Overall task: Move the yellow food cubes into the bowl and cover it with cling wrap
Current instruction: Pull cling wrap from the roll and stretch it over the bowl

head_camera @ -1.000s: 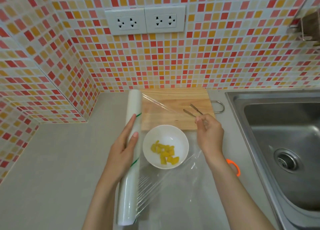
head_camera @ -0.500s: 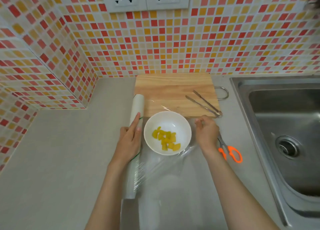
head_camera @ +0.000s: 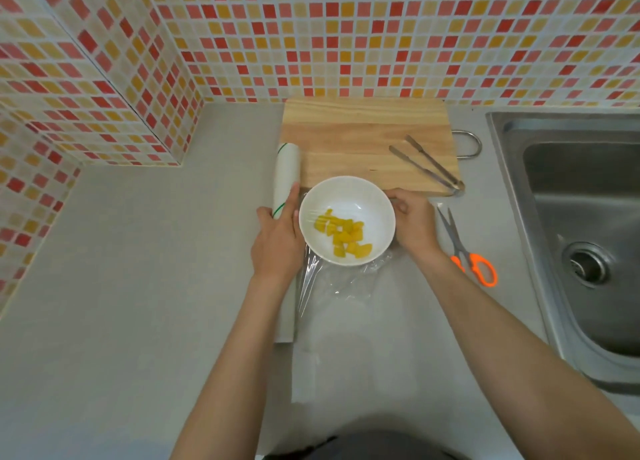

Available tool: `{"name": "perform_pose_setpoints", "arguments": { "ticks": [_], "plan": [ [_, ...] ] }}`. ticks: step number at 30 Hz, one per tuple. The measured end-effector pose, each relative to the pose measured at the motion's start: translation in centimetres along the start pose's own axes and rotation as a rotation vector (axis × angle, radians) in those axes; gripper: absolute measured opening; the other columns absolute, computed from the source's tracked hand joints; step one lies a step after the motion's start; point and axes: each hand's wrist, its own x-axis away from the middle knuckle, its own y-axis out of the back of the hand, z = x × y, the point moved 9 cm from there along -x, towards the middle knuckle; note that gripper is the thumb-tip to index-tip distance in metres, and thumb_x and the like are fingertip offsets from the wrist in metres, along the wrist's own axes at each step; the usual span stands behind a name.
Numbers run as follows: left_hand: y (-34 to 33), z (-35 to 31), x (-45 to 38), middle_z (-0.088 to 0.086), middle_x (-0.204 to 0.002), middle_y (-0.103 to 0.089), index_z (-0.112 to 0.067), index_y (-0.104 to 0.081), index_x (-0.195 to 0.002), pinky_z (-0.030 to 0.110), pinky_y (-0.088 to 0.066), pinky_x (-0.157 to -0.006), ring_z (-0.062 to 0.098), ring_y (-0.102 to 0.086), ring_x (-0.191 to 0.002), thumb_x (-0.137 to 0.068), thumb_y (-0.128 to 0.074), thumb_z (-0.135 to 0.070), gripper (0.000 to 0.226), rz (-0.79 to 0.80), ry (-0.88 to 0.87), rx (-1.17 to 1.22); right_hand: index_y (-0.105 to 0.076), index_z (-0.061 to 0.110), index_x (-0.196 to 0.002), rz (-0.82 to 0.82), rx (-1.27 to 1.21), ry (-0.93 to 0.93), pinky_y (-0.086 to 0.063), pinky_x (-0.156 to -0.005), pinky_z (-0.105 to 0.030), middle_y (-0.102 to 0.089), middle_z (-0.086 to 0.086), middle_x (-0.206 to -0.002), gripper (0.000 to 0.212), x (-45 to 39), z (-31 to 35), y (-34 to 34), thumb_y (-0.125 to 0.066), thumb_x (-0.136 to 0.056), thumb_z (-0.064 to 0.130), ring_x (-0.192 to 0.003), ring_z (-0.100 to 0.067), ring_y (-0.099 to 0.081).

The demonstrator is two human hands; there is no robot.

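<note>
Both hands have closed in on the bowl [head_camera: 347, 220]: left hand [head_camera: 277, 241] grips the roll [head_camera: 286, 179], right hand [head_camera: 414, 226] pinches wrap [head_camera: 341, 281] at the rim.

Even, soft indoor light, faint shadows, slightly soft focus, and wide-angle bending toward the edges.

I see the white bowl [head_camera: 347, 219] upright on the grey counter, just near of the board edge. Yellow food cubes [head_camera: 344, 236] piled inside, toward its near-right part. Cling wrap roll [head_camera: 286, 182] lies just left of the bowl, running near-far; clear film [head_camera: 341, 279] is pulled rightward, wrinkled on the counter near of the bowl
</note>
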Motion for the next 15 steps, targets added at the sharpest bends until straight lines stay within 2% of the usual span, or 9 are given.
{"name": "perform_pose_setpoints", "arguments": {
  "ticks": [2, 3, 6, 9, 11, 12, 13, 15],
  "plan": [
    [0.0, -0.1, 0.1, 0.011, -0.119, -0.036, -0.051, -0.019, -0.143, 0.04, -0.044, -0.076, 0.03, -0.045, -0.072, -0.098, -0.021, -0.046, 0.045, 0.004, -0.001, -0.007, -0.07, 0.018, -0.091, 0.023, -0.023, -0.003, -0.049, -0.069, -0.015, -0.073, -0.01, -0.091, 0.036, -0.2, -0.3, -0.1, -0.05, -0.077, -0.009, -0.076, -0.001, -0.064],
    [0.0, 0.0, 0.1, 0.011, -0.119, -0.036, -0.051, -0.019, -0.143, 0.039, -0.042, -0.075, 0.03, -0.045, -0.072, -0.098, -0.021, -0.046, 0.045, 0.009, 0.002, -0.01, -0.07, 0.02, -0.092, 0.028, -0.014, -0.009, -0.049, -0.068, -0.015, -0.073, -0.009, -0.091, 0.037, -0.4, -0.4, -0.2, -0.05, -0.077, -0.008, -0.074, 0.002, -0.063],
    [-0.1, 0.2, 0.1, 0.008, -0.119, -0.035, -0.052, -0.018, -0.142, 0.036, -0.038, -0.073, 0.029, -0.045, -0.074, -0.098, -0.021, -0.045, 0.045, 0.017, 0.016, 0.004, -0.071, 0.013, -0.097, 0.068, 0.081, -0.014, -0.046, -0.07, -0.025, -0.073, -0.013, -0.096, 0.035, -0.7, -0.5, -0.4, -0.05, -0.076, -0.007, -0.083, -0.014, -0.064],
    [0.1, 0.4, 0.0, 0.005, -0.116, -0.034, -0.053, -0.019, -0.142, 0.035, -0.036, -0.074, 0.027, -0.045, -0.076, -0.098, -0.022, -0.043, 0.045, 0.012, 0.032, 0.029, -0.067, 0.006, -0.102, 0.177, 0.26, 0.031, -0.043, -0.067, -0.02, -0.071, -0.016, -0.099, 0.033, -1.2, -0.1, -0.4, -0.051, -0.076, -0.007, -0.086, -0.021, -0.061],
    [0.3, 0.4, 0.1, 0.004, -0.114, -0.033, -0.053, -0.019, -0.142, 0.035, -0.036, -0.074, 0.028, -0.046, -0.075, -0.098, -0.022, -0.042, 0.045, 0.005, 0.036, 0.032, -0.065, 0.003, -0.105, 0.161, 0.364, 0.052, -0.047, -0.075, -0.023, -0.07, -0.017, -0.1, 0.033, -2.1, 0.6, 0.9, -0.047, -0.079, -0.007, -0.087, -0.026, -0.061],
    [0.3, 0.4, 0.1, 0.004, -0.114, -0.034, -0.053, -0.019, -0.142, 0.035, -0.036, -0.074, 0.028, -0.046, -0.075, -0.098, -0.022, -0.042, 0.045, 0.006, 0.037, 0.033, -0.064, 0.003, -0.106, 0.103, 0.369, 0.083, -0.046, -0.078, -0.026, -0.068, -0.016, -0.098, 0.03, -2.6, 1.5, 1.8, -0.046, -0.083, -0.004, -0.088, -0.025, -0.06],
    [0.3, 0.4, 0.0, 0.005, -0.116, -0.034, -0.052, -0.019, -0.142, 0.036, -0.036, -0.074, 0.028, -0.046, -0.076, -0.098, -0.022, -0.042, 0.045, 0.01, 0.039, 0.032, -0.063, 0.005, -0.109, 0.059, 0.312, 0.126, -0.045, -0.079, -0.023, -0.065, -0.012, -0.1, 0.029, -2.9, 2.8, 2.3, -0.045, -0.087, -0.001, -0.089, -0.021, -0.058],
    [0.3, 0.4, -0.1, 0.009, -0.121, -0.035, -0.052, -0.02, -0.142, 0.037, -0.038, -0.075, 0.028, -0.045, -0.077, -0.098, -0.022, -0.042, 0.045, 0.02, 0.034, 0.014, -0.057, 0.005, -0.12, 0.112, 0.085, 0.175, -0.042, -0.084, -0.009, -0.061, -0.007, -0.111, 0.032, -3.1, 5.3, 1.3, -0.042, -0.092, 0.004, -0.1, -0.013, -0.056]
  ]
}}
